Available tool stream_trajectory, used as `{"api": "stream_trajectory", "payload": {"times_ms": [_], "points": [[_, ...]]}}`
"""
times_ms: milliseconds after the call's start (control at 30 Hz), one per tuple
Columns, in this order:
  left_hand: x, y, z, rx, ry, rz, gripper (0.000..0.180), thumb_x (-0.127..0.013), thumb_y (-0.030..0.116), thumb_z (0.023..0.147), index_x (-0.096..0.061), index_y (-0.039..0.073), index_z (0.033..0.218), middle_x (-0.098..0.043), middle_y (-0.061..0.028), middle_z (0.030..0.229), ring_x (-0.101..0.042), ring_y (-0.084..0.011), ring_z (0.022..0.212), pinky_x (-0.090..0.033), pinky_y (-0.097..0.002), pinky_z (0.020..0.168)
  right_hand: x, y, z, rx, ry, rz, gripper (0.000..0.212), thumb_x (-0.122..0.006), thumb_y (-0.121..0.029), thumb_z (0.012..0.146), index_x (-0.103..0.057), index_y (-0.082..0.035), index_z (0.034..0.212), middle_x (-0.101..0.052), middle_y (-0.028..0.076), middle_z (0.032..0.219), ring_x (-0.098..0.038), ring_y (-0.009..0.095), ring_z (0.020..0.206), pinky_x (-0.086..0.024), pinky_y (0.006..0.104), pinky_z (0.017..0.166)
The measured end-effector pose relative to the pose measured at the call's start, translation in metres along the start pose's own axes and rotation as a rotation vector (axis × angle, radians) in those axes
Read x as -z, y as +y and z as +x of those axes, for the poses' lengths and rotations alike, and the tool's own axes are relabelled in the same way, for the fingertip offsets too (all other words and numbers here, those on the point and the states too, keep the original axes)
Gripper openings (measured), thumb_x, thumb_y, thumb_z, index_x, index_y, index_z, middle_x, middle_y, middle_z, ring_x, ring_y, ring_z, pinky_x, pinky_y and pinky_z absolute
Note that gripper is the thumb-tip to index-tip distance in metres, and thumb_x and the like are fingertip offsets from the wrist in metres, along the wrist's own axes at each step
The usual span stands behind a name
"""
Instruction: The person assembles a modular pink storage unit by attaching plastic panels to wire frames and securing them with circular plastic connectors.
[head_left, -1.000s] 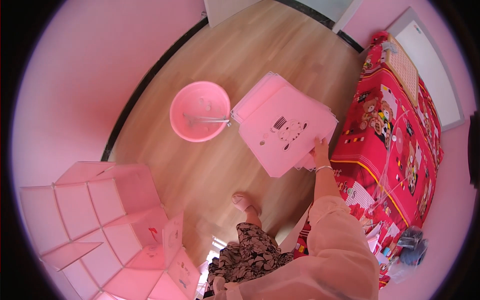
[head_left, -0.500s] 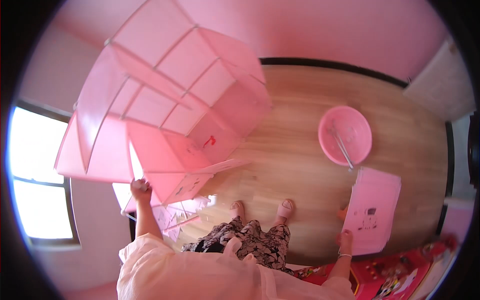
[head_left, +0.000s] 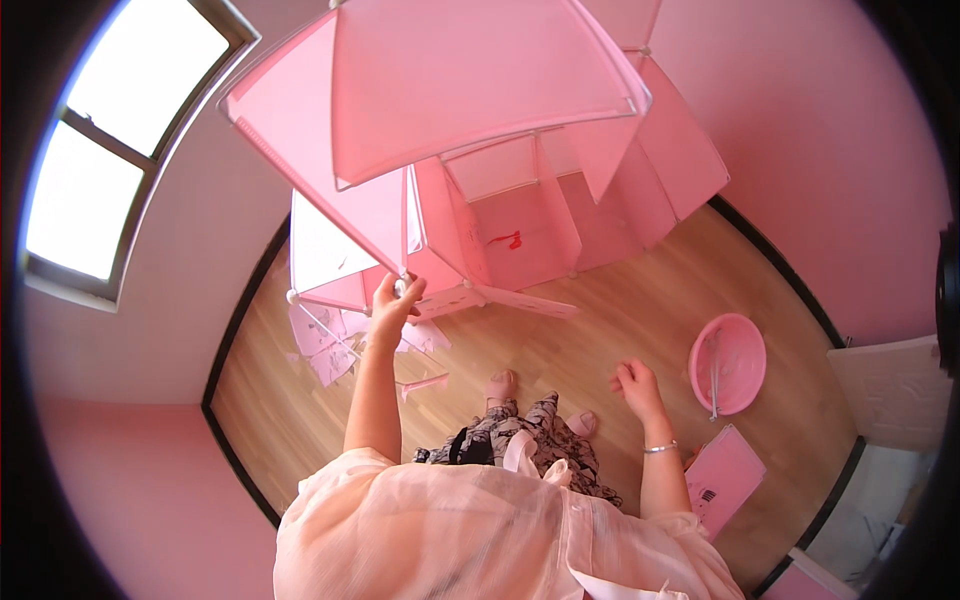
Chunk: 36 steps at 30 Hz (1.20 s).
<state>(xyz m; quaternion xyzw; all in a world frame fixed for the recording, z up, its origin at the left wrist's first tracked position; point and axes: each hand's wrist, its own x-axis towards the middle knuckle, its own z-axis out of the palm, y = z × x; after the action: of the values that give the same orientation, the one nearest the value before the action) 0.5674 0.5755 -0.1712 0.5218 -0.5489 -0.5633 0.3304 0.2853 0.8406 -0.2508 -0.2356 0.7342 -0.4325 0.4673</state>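
Observation:
A pink panel cube cabinet (head_left: 480,95) with thin metal frames stands tilted in front of me, its open cubicles facing me. My left hand (head_left: 395,300) grips a white corner connector (head_left: 402,286) at the cabinet's near lower left, fingers closed around it. My right hand (head_left: 637,388) hangs over the floor, fingers loosely bent and slightly apart, with nothing visible in it. Below and right of it lies a loose pink panel (head_left: 728,478) with a dark print. Inside one cubicle is a small red item (head_left: 508,240).
A pink basin (head_left: 745,365) holding metal rods (head_left: 714,375) stands on the wooden floor (head_left: 620,320) at right. Loose pink sheets (head_left: 330,345) and a wire frame (head_left: 405,375) lie below the cabinet at left. Walls with dark skirting and a window (head_left: 120,145) surround the floor.
My right hand has left the loose pink panel and moved inward and up. The view has turned left, so the cabinet appears more central. My left hand still grips its lower corner.

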Motion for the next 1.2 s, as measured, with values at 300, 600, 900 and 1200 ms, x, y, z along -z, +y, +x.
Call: {"api": "stream_trajectory", "payload": {"times_ms": [300,600,900,1200], "points": [[-0.009,0.01,0.015,0.008,0.052,0.458,0.021,-0.05,0.018,0.068,-0.055,-0.002,0.069,-0.051,-0.0091,0.049,-0.05,-0.0163,0.043,-0.038,-0.0307,0.043,-0.185,-0.193,0.031,0.595,-0.268,-0.145,0.052,-0.059,-0.029,0.074,-0.04,0.001,0.112,-0.054,0.022,0.095,-0.056,0.029,0.086,-0.044,0.0341,0.074],[-0.014,-0.006,-0.011,0.31,-0.393,0.032,0.016,-0.046,0.019,0.077,-0.054,0.008,0.086,-0.048,-0.0018,0.054,-0.047,-0.0092,0.045,-0.034,-0.0204,0.037,-0.259,-0.24,0.044,0.846,-0.013,-0.402,0.05,-0.053,-0.025,0.077,-0.031,-0.006,0.117,-0.051,0.021,0.102,-0.051,0.035,0.092,-0.043,0.0403,0.076],[-0.02,0.009,-0.026,-0.568,0.047,0.113,0.02,-0.063,0.014,0.071,-0.049,0.002,0.079,-0.05,-0.0112,0.088,-0.049,-0.024,0.077,-0.041,-0.0287,0.066,-0.186,-0.184,0.031,0.271,-0.161,0.276,0.041,-0.047,-0.038,0.081,-0.044,-0.006,0.106,-0.053,0.01,0.098,-0.053,0.022,0.088,-0.044,0.0314,0.076],[-0.129,0.028,-0.053,-1.093,-0.638,0.61,0.041,-0.056,0.038,0.072,-0.051,0.004,0.093,-0.045,-0.015,0.111,-0.041,-0.0372,0.101,-0.032,-0.0435,0.087,-0.115,-0.085,0.026,0.004,-0.35,1.575,0.035,-0.033,-0.037,0.087,-0.05,-0.009,0.1,-0.052,0.004,0.099,-0.05,0.016,0.092,-0.04,0.0299,0.081]]}}
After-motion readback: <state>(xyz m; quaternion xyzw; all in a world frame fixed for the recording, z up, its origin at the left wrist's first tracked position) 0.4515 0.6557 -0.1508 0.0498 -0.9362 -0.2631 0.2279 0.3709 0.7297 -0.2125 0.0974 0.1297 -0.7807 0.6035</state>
